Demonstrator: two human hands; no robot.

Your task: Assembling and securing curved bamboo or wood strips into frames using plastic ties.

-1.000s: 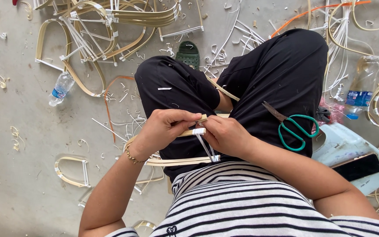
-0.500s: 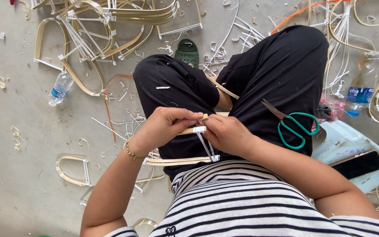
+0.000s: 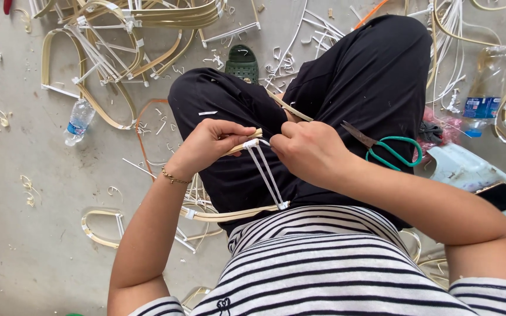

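Note:
My left hand (image 3: 212,143) pinches a thin tan cane strip (image 3: 238,146) over my lap, at a joint wrapped in white binding (image 3: 252,142). My right hand (image 3: 308,149) closes on the same joint from the other side, fingers touching the binding. Two white plastic strips (image 3: 267,175) run down from the joint to another bound corner on a curved cane piece (image 3: 229,215) lying across my lap. Green-handled scissors (image 3: 390,151) rest on my right thigh, just beyond my right hand. I sit in black trousers and a striped shirt.
The concrete floor (image 3: 24,246) is littered with bent cane frames (image 3: 118,35), white strips and offcuts. A plastic water bottle (image 3: 79,121) lies at left, another bottle (image 3: 482,96) at right. A dark phone (image 3: 500,196) sits on a pale blue stool (image 3: 464,169). A green sandal (image 3: 242,63) lies ahead.
Both hands stay at the joint, with small finger movements at the white binding. The frame in my lap has barely shifted.

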